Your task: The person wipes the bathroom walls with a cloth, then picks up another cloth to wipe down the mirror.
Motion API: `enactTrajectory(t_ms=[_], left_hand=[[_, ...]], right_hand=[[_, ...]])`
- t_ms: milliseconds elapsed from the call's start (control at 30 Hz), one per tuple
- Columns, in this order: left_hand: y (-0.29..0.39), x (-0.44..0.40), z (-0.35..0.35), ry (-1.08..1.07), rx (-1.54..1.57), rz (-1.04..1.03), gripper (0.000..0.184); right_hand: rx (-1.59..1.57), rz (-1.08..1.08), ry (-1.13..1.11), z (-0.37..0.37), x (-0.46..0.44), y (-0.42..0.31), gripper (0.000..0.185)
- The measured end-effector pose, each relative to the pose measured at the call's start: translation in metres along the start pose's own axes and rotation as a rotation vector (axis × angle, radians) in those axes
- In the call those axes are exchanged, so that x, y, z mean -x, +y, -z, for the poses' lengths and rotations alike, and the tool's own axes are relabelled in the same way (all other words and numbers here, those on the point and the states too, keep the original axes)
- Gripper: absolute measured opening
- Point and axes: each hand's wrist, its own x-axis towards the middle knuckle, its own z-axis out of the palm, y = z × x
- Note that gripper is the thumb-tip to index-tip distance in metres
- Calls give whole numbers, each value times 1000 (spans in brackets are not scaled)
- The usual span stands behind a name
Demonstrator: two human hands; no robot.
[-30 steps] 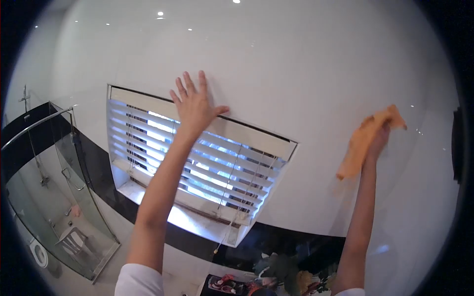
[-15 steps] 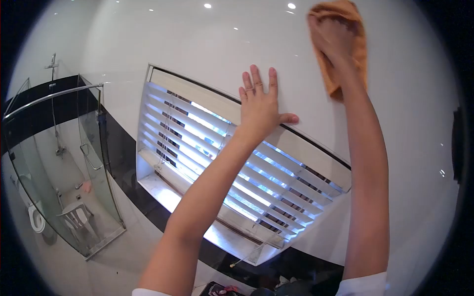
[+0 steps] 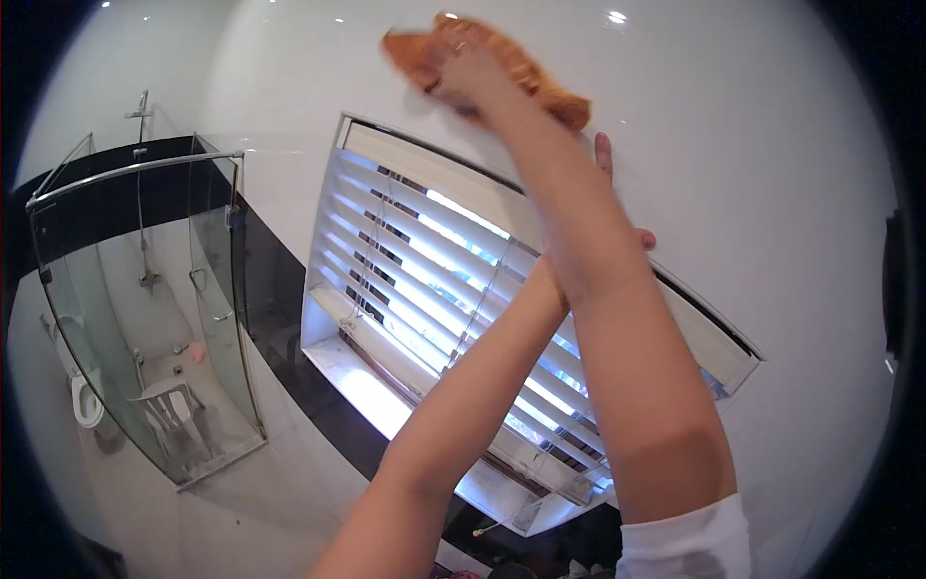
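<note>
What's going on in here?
A person's right hand holds an orange cloth up at the white wall, above a window's slatted blinds. The right arm crosses in front, hiding most of the left hand; one finger and the thumb show above the blinds' top edge.

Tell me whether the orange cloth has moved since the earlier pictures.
Yes. Judged against the window blind, the orange cloth in the right hand has moved left: from beyond the blind's right end to above it.
</note>
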Motion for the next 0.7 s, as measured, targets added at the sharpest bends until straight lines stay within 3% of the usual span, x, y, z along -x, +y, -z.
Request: enactTrajectory(t_ms=[33,67,100,167,233,267,333,367,400,433,467,500,533,567,633,700], left_hand=[[6,0,4,23,-259,69,116],[6,0,5,33,-269,79,116],[6,0,6,-6,-233,119,118],[6,1,5,-40,-190,159,120],[3,4,0,46,-294,80,119],[-8,5,-13,47,-295,88,119],[-32,2,-36,126,-798,-42,120],[-32,0,-35,156,-969,-83,120],[-10,-4,-12,19,-645,51,121],[3,-7,1,-112,-317,179,122],[3,-7,1,-117,-318,182,122],[3,-8,1,-122,-327,182,122],[3,-8,1,-127,-335,183,123],[4,-8,1,-129,-332,190,123],[6,-8,2,-132,-321,200,125],[6,-8,2,-131,-313,203,125]], right_hand=[[9,149,70,-6,12,-24,46],[15,303,142,-23,14,-42,43],[10,318,150,-26,12,-53,43],[-60,302,28,-28,11,-60,40],[180,255,-212,3,14,-31,42],[-62,214,292,-45,-9,2,44],[115,130,254,-4,19,55,39],[-412,332,678,25,37,86,19],[-192,299,605,48,55,116,10],[-69,420,821,73,84,136,15],[-12,259,682,95,111,154,16],[-11,31,385,114,137,171,30],[31,61,431,98,162,233,40],[426,197,560,109,198,254,40],[383,-133,463,124,269,279,36],[527,-203,532,123,344,298,42]])
